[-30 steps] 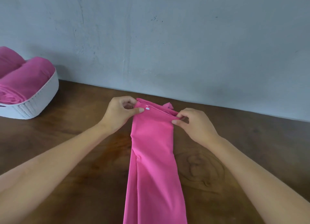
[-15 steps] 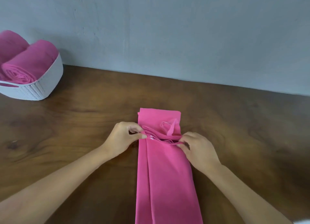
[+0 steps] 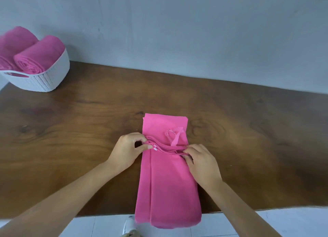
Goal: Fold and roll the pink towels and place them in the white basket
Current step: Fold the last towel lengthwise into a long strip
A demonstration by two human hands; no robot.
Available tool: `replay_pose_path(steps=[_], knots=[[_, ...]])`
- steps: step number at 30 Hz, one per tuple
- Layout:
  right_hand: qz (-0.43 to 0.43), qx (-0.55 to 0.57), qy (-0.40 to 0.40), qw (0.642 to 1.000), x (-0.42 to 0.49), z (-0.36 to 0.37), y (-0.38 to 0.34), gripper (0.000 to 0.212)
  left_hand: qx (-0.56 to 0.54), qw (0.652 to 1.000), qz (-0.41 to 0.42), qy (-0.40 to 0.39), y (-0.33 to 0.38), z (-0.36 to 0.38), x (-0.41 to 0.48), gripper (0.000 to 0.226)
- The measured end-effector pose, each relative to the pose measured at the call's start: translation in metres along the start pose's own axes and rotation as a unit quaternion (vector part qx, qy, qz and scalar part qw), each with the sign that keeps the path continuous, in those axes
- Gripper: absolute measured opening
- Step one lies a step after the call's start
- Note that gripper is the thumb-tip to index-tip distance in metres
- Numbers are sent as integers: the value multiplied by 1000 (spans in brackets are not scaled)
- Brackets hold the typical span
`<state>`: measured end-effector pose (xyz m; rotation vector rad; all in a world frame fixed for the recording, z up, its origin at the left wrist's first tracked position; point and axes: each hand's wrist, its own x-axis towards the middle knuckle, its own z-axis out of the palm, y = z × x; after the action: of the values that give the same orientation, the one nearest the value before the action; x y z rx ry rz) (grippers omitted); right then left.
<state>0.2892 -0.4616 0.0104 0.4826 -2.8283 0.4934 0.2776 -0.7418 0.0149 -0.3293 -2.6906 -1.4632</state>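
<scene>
A pink towel (image 3: 168, 187), folded into a long narrow strip, lies on the wooden table (image 3: 71, 130) and hangs over its near edge. Its far end is doubled back, with a hanging loop showing on top. My left hand (image 3: 130, 150) pinches the stacked edges of that fold at the strip's left side. My right hand (image 3: 200, 162) pinches the same edges at the right side. The white basket (image 3: 40, 80) stands at the far left of the table and holds two rolled pink towels (image 3: 35, 59).
A pale grey wall runs right behind the table's far edge. Below the near edge I see white floor tiles (image 3: 284, 222) and part of a shoe (image 3: 129, 226).
Both hands drew the towel's pinched edges back toward me, laying the far end into a fold. The view tilted down, so the near table edge and floor now show.
</scene>
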Motion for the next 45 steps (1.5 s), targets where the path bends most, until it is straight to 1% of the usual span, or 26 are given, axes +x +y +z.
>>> replay_pose_path(steps=[2, 4, 6, 8, 9, 12, 14, 16, 20, 22, 25, 27, 30, 34, 37, 40, 45], knots=[[0, 7, 0, 1000, -19, -4, 3, 7, 18, 1000, -2, -11, 9, 5, -14, 13], [-3, 8, 0, 1000, -40, -10, 5, 6, 39, 999, 5, -21, 19, 12, -29, 17], [-7, 9, 4, 1000, -64, -17, 5, 15, 65, 997, 24, -19, 33, 22, -48, 22], [-14, 9, 19, 1000, -89, -22, 5, 25, 78, 997, 25, -13, 47, 33, -70, 28], [-15, 10, 24, 1000, -102, -25, 5, 24, 74, 997, 18, -11, 53, 38, -81, 30], [-26, 18, 35, 999, -143, -34, 9, 11, 56, 998, -4, 4, 71, 55, -117, 33], [-47, 23, 37, 998, -167, -42, 11, 17, 48, 998, -24, 12, 82, 63, -140, 35], [-76, 23, 37, 996, -191, -50, 15, 24, 39, 998, -54, 4, 89, 70, -161, 32], [-123, 7, 41, 992, -230, -67, 20, 24, 13, 994, -102, -26, 103, 78, -198, 29], [-140, 11, 53, 989, -243, -81, 17, 23, -15, 993, -116, -10, 116, 79, -211, 25], [-156, 18, 70, 985, -247, -106, 11, 32, -46, 991, -124, 17, 141, 77, -220, 15], [-148, 36, 72, 986, -242, -122, 9, 27, -33, 992, -117, 25, 156, 75, -222, 11], [-111, 73, 54, 990, -234, -144, 9, 25, -39, 993, -98, 45, 171, 72, -222, 10], [-89, 55, 35, 994, -232, -165, 10, 16, -25, 994, -78, 78, 186, 72, -218, 15], [-78, 54, 37, 995, -234, -174, 11, 14, -30, 994, -68, 75, 193, 75, -221, 13], [-65, 60, 38, 995, -237, -178, 11, 14, -41, 994, -73, 77, 198, 77, -225, 17], [-58, 61, 33, 996, -240, -179, 14, 13, -39, 995, -51, 79, 204, 81, -230, 12]])
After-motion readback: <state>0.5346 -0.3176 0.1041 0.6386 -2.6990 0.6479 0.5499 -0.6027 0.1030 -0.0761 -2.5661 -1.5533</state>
